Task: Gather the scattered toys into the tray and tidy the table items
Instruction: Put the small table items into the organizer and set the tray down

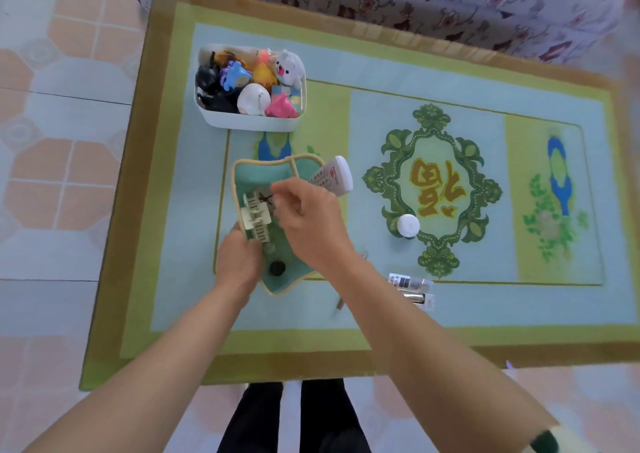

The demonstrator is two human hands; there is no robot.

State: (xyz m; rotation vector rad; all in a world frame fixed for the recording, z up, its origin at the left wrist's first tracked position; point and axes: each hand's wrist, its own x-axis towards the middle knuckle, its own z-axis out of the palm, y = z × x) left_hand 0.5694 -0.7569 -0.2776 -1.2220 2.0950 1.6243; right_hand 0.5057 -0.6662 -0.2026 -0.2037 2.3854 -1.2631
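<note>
Forearms (156,366) are being stretched to the green pouch (249,178). Its near-left rim is being grasped by the left grip (239,262); the right grip (308,220) is being curled over it, hold untellable. Toys (256,85) are being held in the tray (249,123) beyond the pouch; batteries (412,288) are lying right of it, nearer the right grip.

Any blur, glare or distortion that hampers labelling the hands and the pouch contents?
Head view: soft daylight, no glare, faint shadows; wide-angle bows the edges of the green-bordered patterned table; the frame's right edge is smeared; the right hand is slightly motion-blurred, and small items in the teal fabric pouch are indistinct; the white plastic toy tray reads clearly.
</note>
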